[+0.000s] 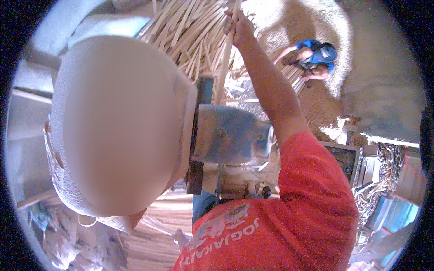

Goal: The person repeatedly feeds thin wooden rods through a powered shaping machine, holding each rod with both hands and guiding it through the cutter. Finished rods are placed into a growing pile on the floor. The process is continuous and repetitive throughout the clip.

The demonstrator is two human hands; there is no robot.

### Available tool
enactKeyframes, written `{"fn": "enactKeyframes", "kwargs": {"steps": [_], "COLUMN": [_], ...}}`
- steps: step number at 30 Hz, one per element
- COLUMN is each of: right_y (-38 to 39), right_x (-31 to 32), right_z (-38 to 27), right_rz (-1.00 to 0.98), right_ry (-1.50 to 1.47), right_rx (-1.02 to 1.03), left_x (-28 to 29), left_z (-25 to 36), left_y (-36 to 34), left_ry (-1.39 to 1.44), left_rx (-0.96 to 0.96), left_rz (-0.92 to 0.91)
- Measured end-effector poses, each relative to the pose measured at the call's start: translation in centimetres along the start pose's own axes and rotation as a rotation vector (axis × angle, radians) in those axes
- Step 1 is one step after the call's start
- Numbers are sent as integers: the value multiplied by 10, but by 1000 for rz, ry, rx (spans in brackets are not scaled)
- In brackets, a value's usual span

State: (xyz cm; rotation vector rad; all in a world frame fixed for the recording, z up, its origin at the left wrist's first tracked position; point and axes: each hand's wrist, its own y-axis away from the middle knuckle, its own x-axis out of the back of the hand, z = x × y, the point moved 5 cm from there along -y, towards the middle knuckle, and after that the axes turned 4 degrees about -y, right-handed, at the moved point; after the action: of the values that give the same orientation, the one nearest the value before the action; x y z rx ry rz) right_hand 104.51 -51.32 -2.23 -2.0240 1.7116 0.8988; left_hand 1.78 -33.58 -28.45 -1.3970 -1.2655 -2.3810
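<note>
My right arm, in a red short sleeve, stretches up to the top of the head view. There my right hand (237, 28) is closed round a long, thin wooden strip (224, 63). The strip slants down from my fist towards a worn blue-grey metal machine (228, 134). Past that hand lies a large heap of loose wooden strips (190, 27). My left hand does not show; a small pale shape by the shirt's left edge is too unclear to name. A big pale rounded form (122, 126), mostly blurred, covers the left half and hides what lies behind it.
Another person in blue with a dark cap (323, 53) crouches at the upper right beside more strips (293, 77), on ground covered in sawdust (337, 27). Long boards or strips (158, 246) lie at the lower left, near pale crumpled sacks (68, 246). Wood scraps (384, 180) are piled far right.
</note>
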Motion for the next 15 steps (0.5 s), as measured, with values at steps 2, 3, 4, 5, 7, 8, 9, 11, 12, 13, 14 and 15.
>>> {"fn": "enactKeyframes", "kwargs": {"steps": [2,3,4,5,7,8,9,11,12,13,14,15], "right_y": [30,45,59,73,95,107,119,142,154,168,179,190], "right_x": [-32,-45,-58,-69,-87,-96,-105,-114,-119,-125,-128,-131], "right_z": [-47,-65,-83,-99,-126,-138,-149,-164,-170,-175,-179,-183], "right_rz": [-48,-113,-173,-234,-243,-308,-374,-378,-454,-557,-612,-654], "right_ry": [13,-44,-102,-161,-153,-169,-184,-181,-229,-287,-313,-319], "right_rx": [106,100,90,77,140,158,177,207,197,185,174,171], "left_x": [-12,-18,-25,-33,-48,-56,-64,-80,-88,-95,-99,-103], "left_z": [9,14,20,25,38,44,51,64,71,76,80,84], "left_y": [2,1,2,2,2,3,3,5,6,8,8,9], "left_ry": [-22,-30,-35,-36,-49,-61,-68,-76,-78,-76,-78,-83], "left_rx": [-18,-27,-39,-51,-78,-90,-106,-131,-144,-152,-163,-173], "left_rz": [-2,-4,-11,-11,-22,-18,-28,-45,-53,-65,-70,-80]}}
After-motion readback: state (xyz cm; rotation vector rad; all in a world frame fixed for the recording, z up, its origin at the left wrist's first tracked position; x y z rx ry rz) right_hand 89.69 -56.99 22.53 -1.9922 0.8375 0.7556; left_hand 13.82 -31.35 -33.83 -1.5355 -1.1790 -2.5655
